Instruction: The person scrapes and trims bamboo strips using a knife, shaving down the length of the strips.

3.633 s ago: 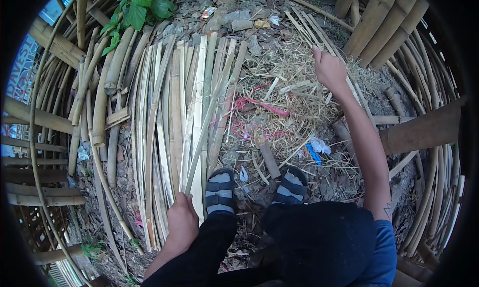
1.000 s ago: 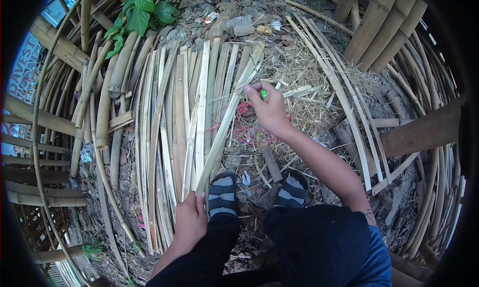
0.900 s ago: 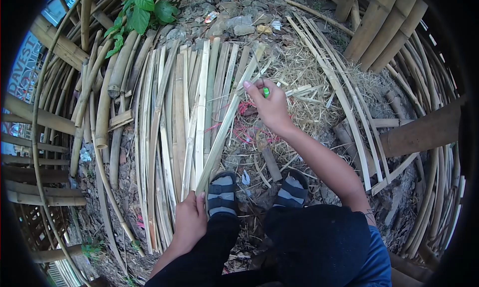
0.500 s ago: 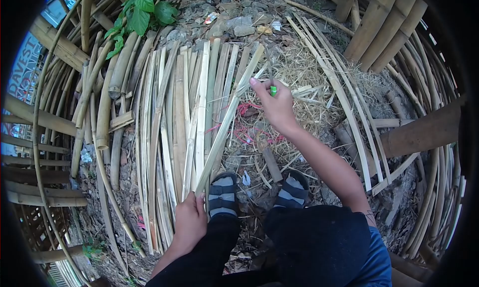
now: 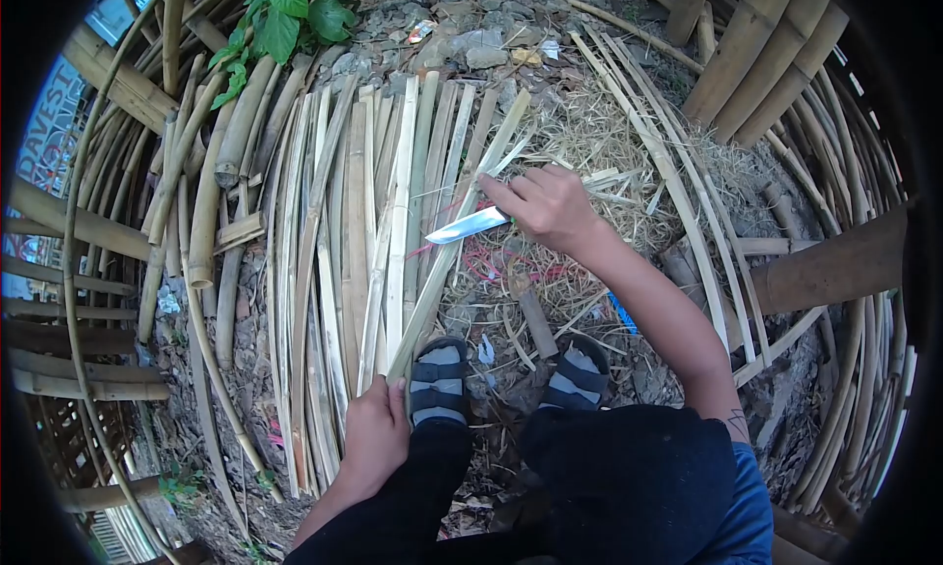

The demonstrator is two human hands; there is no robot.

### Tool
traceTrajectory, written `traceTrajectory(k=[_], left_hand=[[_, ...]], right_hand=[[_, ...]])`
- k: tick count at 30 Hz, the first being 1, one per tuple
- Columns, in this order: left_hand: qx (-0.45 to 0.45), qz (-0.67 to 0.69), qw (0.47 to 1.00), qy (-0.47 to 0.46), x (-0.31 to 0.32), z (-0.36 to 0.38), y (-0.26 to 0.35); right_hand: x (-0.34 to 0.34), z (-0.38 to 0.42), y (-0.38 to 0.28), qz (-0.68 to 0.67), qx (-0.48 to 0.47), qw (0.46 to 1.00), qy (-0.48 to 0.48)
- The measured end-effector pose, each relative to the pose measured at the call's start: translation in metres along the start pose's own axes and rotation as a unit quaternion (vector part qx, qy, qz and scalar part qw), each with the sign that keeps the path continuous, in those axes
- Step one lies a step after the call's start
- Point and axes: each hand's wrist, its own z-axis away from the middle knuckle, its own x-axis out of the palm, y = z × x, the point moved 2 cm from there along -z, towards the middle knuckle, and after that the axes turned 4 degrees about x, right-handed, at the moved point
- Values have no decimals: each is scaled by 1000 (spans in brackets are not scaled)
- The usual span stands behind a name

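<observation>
A long split bamboo strip [image 5: 449, 255] slants from near my left foot up to the pile's far end. Its near end is pinched in my left hand [image 5: 377, 429], thumb on top. My right hand [image 5: 553, 208] is closed around the handle of a knife [image 5: 468, 226], and the fingers hide most of that handle. The bright blade points left and lies across the strip. A thin sliver [image 5: 509, 156] stands away from the strip near its far end, just above my right hand.
Many bamboo strips [image 5: 329, 221] lie side by side at left. Shavings [image 5: 629, 138] and pink string [image 5: 481, 262] cover the ground ahead. A few long strips [image 5: 678, 182] lie at right. Thick bamboo poles [image 5: 835, 255] stand right; a leafy plant [image 5: 280, 20] grows at upper left.
My right hand has turned, swinging the knife blade from pointing away to pointing left across the strip. A sliver now stands off the strip's far end. My left hand keeps its hold.
</observation>
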Motion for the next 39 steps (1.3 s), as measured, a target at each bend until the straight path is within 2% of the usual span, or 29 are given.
traceTrajectory(k=[2, 12, 14, 21, 23, 27, 29, 30, 32, 33, 34, 35, 36, 37, 38, 39], left_hand=[[5, -10, 1000, 6, 0, 0, -1], [13, -30, 999, 6, 0, 0, 1], [19, -43, 999, 2, 0, 0, 1], [16, -36, 999, -1, 3, 0, -1], [19, -35, 999, -3, 4, -1, 0], [13, -42, 999, -12, 3, -1, 3], [17, -37, 999, -19, 3, -2, 2], [17, -38, 999, -19, 3, -2, 2], [16, -46, 999, -14, 4, -2, 1], [16, -46, 999, -14, 4, -2, 0], [18, -54, 998, -12, 5, -1, -1], [20, -61, 998, -9, 5, -1, -1], [20, -61, 998, -9, 4, -1, 0], [21, -66, 998, -6, 4, -1, 1], [23, -70, 997, -3, 3, -1, 2], [23, -71, 997, -3, 4, -1, 1]], right_hand=[[1, -2, -2, -12, -30, 999, 6], [4, -5, -1, 4, -58, 998, -24], [3, -8, 0, 19, -95, 994, -49], [4, -10, 0, 18, -133, 988, -80], [6, -10, 0, 26, -145, 981, -124], [10, -12, -2, -14, -145, 983, -111], [16, -9, -3, -74, -20, 986, -145], [13, -10, -8, -74, -20, 986, -145], [9, -12, -13, -185, 203, 938, -212], [11, -12, -17, -185, 203, 938, -212], [16, -9, -17, -269, 326, 882, -210], [21, -5, -19, -346, 441, 803, -203], [24, -5, -24, -346, 441, 803, -203], [28, -2, -28, -438, 542, 699, -162], [30, 2, -33, -518, 625, 573, -117], [22, 0, -36, -518, 625, 572, -117]])
